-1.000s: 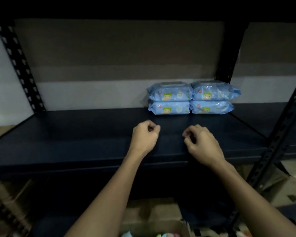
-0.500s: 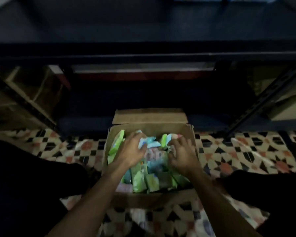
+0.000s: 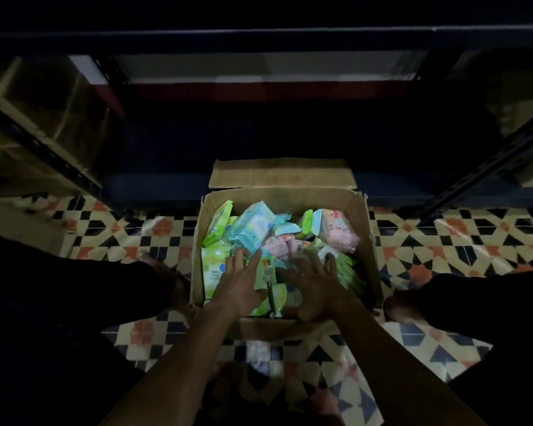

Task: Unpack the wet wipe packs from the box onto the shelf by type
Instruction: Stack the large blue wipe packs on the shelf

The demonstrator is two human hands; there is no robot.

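An open cardboard box stands on the tiled floor in front of the dark shelf. It holds several wet wipe packs: green packs, a light blue pack and a pink pack. My left hand reaches into the box with its fingers stretched out over the green packs, fingertips near the blue pack. My right hand lies spread over the packs on the right half, fingers straight. Neither hand grips a pack.
Dark shelf uprights slant at both sides, with cardboard boxes stored low on the left. My dark-clothed legs flank the box. Patterned tiles cover the floor.
The view dropped from the shelf with its blue packs to the box on the floor. Both hands went down into the box and now lie spread over the packs.
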